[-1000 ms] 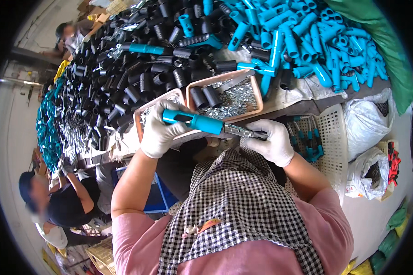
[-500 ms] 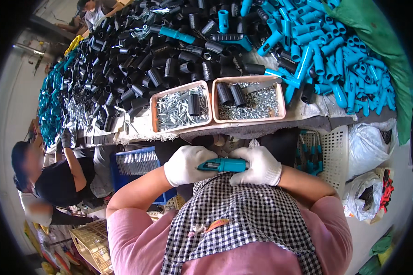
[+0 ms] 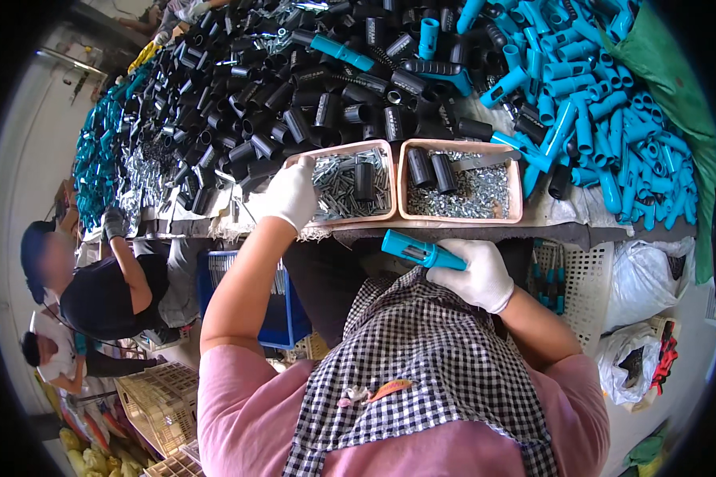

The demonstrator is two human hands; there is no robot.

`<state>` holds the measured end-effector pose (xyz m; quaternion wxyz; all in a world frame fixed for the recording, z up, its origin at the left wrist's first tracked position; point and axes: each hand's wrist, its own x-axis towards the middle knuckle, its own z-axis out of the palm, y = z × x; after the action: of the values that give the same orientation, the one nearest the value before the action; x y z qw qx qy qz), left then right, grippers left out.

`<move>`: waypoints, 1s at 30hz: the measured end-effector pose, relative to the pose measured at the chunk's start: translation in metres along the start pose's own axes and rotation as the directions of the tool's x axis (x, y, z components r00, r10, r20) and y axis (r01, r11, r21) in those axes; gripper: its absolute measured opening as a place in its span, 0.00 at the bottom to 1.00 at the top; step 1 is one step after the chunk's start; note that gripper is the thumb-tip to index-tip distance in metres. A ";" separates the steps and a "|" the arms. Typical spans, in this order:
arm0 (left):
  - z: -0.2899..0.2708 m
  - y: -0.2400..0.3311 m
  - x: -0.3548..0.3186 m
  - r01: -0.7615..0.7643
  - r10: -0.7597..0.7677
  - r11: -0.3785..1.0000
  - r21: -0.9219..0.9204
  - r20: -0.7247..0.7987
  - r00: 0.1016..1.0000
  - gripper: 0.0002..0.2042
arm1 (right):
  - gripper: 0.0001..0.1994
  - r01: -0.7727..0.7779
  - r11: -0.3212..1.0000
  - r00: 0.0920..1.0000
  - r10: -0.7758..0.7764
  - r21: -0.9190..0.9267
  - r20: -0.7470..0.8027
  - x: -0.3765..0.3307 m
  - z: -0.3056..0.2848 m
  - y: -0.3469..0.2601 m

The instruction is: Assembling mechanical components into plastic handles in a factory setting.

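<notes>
In my right hand (image 3: 479, 274), gloved in white, is a teal plastic tool handle (image 3: 422, 251), a hollow tube with a long slot in its side. The fingers close round its right end, and its other end points left over my checked apron. My left hand (image 3: 291, 197), also in a white glove, is stretched forward at the left edge of a pinkish tray (image 3: 338, 216) of small metal pins. Its fingertips are hard to make out, so I cannot see whether they hold anything. One black sleeve (image 3: 364, 182) lies on the pins.
Beside it, a second tray (image 3: 461, 217) holds small metal parts and two black sleeves. Black sleeves (image 3: 294, 123) heap behind, teal handles (image 3: 573, 87) at right. A blue crate (image 3: 294, 318) and a white perforated basket (image 3: 589, 278) stand below the table. Another person (image 3: 107, 298) works at left.
My left hand has let go of the teal handle and moved forward to the left tray. My right hand keeps the handle, now slightly lower and further right. The view has shifted a little.
</notes>
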<state>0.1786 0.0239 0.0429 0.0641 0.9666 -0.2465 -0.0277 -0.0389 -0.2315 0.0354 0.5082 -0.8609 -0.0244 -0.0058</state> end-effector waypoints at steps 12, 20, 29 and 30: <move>-0.030 0.054 -0.051 -0.188 0.043 0.740 -0.646 -0.234 0.971 0.05 | 0.17 0.142 0.956 0.974 -0.181 -0.256 -0.134 -0.004 0.008 0.004; 0.012 0.103 -0.101 -0.673 0.458 0.592 -0.443 -0.503 0.733 0.10 | 0.16 0.163 0.956 0.983 -0.178 -0.243 -0.038 -0.005 0.012 -0.009; 0.006 0.107 -0.102 -0.723 0.622 0.614 -0.315 -0.371 0.690 0.08 | 0.17 0.148 0.938 0.983 -0.174 -0.314 -0.057 -0.015 0.015 -0.010; 0.004 0.107 -0.102 -0.738 0.687 0.605 -0.299 -0.272 0.673 0.07 | 0.17 0.158 0.927 0.983 -0.181 -0.340 -0.038 -0.016 0.017 -0.009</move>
<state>0.0380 -0.0208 0.0556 0.2741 0.7545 -0.5961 0.0149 -0.0558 -0.2135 0.0344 0.3521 -0.9288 -0.0799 -0.0832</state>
